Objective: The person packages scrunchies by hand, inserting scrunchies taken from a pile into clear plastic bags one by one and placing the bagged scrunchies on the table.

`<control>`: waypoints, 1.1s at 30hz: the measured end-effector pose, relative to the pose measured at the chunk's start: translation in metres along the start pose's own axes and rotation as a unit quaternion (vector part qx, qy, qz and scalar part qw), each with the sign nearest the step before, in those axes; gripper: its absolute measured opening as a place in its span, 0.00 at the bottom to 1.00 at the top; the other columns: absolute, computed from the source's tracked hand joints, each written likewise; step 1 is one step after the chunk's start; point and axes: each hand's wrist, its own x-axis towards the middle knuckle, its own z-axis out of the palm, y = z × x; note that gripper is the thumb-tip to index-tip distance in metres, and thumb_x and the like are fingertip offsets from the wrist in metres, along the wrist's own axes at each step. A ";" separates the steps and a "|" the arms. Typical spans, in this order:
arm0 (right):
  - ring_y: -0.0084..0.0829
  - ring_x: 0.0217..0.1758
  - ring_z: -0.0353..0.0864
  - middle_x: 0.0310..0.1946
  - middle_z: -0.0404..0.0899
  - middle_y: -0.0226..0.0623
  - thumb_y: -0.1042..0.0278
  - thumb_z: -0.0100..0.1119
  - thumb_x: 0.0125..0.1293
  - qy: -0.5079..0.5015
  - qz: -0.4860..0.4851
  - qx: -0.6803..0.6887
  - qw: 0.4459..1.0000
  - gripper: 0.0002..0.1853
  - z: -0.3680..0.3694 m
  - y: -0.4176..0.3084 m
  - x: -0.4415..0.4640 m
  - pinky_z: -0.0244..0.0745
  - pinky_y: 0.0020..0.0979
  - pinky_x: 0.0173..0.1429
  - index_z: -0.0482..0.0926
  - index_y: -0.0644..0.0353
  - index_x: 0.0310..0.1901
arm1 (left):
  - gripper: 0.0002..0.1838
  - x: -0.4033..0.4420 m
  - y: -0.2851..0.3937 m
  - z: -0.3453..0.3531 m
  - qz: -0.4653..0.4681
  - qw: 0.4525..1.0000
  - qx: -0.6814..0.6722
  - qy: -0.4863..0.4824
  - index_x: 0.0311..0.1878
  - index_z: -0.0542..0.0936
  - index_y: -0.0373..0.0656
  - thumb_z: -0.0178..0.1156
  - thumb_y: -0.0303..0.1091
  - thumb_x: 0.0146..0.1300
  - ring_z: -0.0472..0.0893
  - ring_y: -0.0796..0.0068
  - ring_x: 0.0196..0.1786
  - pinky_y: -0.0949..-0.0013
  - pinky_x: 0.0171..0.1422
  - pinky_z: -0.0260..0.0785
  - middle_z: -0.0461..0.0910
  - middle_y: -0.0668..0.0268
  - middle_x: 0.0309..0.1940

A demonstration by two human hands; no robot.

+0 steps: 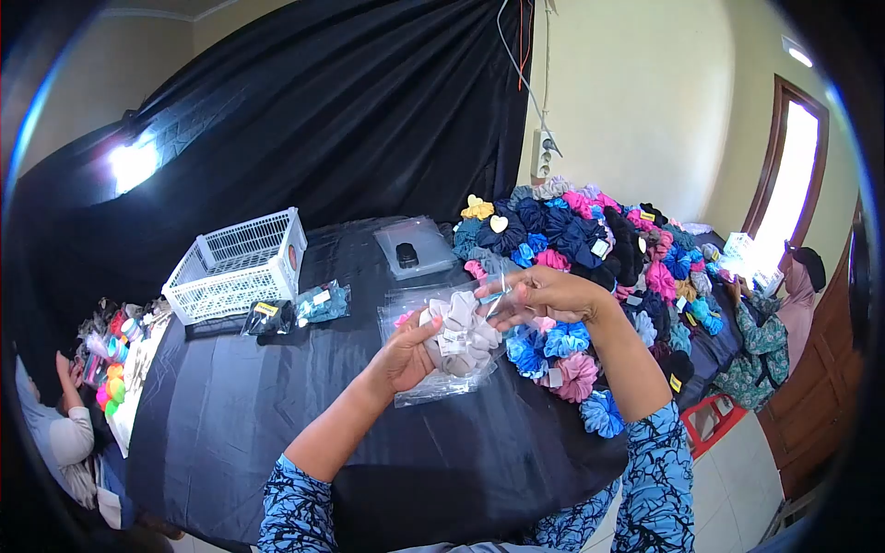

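My left hand (407, 358) holds a pale grey scrunchie (464, 334) with a small white label, its thumb pressed on the left side. Clear plastic bags (429, 392) lie under and around the scrunchie. At its upper right, my right hand (535, 293) has its fingers pinched on the edge of clear plastic; a small bluish strip shows by the fingertips. Just to the right, blue and pink scrunchies (576, 376) lie at the near end of a large heap.
A white plastic basket (235, 267) stands at the left, with two bagged scrunchies (323, 302) beside it. A black object (407, 255) rests on a stack of clear bags (433, 241) behind my hands. One person (784, 323) is at the right, another (69, 433) at the far left.
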 end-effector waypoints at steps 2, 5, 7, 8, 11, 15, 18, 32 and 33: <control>0.42 0.60 0.74 0.56 0.73 0.53 0.44 0.65 0.56 -0.009 -0.001 0.033 0.999 0.44 -0.003 0.009 0.000 0.69 0.42 0.65 0.62 0.71 0.64 | 0.21 0.000 0.000 0.000 -0.006 1.000 0.017 -0.006 0.59 0.66 0.39 0.58 0.28 0.65 0.79 0.64 0.54 0.58 0.58 0.74 0.75 0.58 0.53; 0.44 0.63 0.71 0.59 0.70 0.51 0.38 0.65 0.53 -0.038 0.014 0.072 0.997 0.50 -0.005 0.024 0.000 0.63 0.47 0.68 0.59 0.70 0.66 | 0.23 0.001 -0.004 0.001 0.015 0.997 0.070 0.035 0.58 0.66 0.38 0.60 0.23 0.61 0.79 0.65 0.53 0.59 0.57 0.74 0.76 0.58 0.51; 0.44 0.63 0.71 0.60 0.70 0.51 0.37 0.64 0.53 -0.054 0.017 0.101 0.993 0.51 -0.001 0.032 0.003 0.62 0.46 0.69 0.58 0.70 0.67 | 0.24 0.002 -0.007 0.001 0.026 0.993 0.097 0.064 0.57 0.67 0.38 0.63 0.22 0.59 0.80 0.66 0.51 0.61 0.56 0.75 0.77 0.59 0.49; 0.44 0.64 0.70 0.60 0.69 0.51 0.36 0.64 0.52 -0.070 0.021 0.129 0.989 0.52 0.001 0.036 0.005 0.61 0.46 0.69 0.57 0.69 0.68 | 0.24 0.003 -0.009 0.000 0.026 0.993 0.097 0.064 0.57 0.67 0.38 0.63 0.22 0.59 0.80 0.66 0.51 0.61 0.56 0.75 0.77 0.59 0.49; 0.43 0.66 0.68 0.63 0.66 0.50 0.34 0.64 0.50 -0.085 0.021 0.142 0.986 0.54 0.004 0.044 0.010 0.60 0.46 0.70 0.56 0.68 0.68 | 0.24 0.004 -0.012 -0.002 0.052 0.989 0.119 0.073 0.56 0.68 0.38 0.64 0.23 0.57 0.81 0.68 0.48 0.62 0.54 0.75 0.78 0.61 0.46; 0.43 0.68 0.65 0.65 0.63 0.51 0.35 0.65 0.50 -0.070 0.005 0.135 0.988 0.54 0.006 0.046 0.011 0.59 0.45 0.72 0.57 0.72 0.67 | 0.23 0.005 -0.008 -0.002 0.071 0.985 0.132 0.088 0.54 0.69 0.39 0.65 0.23 0.56 0.81 0.70 0.46 0.64 0.53 0.75 0.79 0.61 0.44; 0.44 0.68 0.65 0.65 0.63 0.52 0.37 0.66 0.50 -0.034 -0.009 0.072 0.997 0.52 0.002 0.036 0.002 0.60 0.44 0.71 0.60 0.74 0.65 | 0.23 0.006 -0.006 -0.006 0.086 0.983 0.124 0.100 0.54 0.69 0.39 0.66 0.23 0.56 0.81 0.70 0.46 0.65 0.52 0.75 0.79 0.62 0.44; 0.30 0.52 0.78 0.50 0.77 0.41 0.72 0.64 0.60 0.350 -0.243 0.101 0.899 0.23 0.043 0.077 0.018 0.73 0.29 0.55 0.66 0.60 0.54 | 0.20 0.005 0.002 0.001 0.245 0.958 0.007 0.152 0.53 0.70 0.42 0.62 0.22 0.59 0.80 0.67 0.49 0.62 0.53 0.75 0.78 0.63 0.47; 0.31 0.52 0.78 0.50 0.77 0.41 0.72 0.63 0.62 0.337 -0.236 0.155 0.898 0.20 0.051 0.087 0.025 0.73 0.31 0.55 0.67 0.60 0.53 | 0.20 0.006 0.000 -0.003 0.258 0.954 0.006 0.153 0.53 0.70 0.42 0.62 0.22 0.59 0.80 0.68 0.48 0.62 0.51 0.76 0.78 0.63 0.46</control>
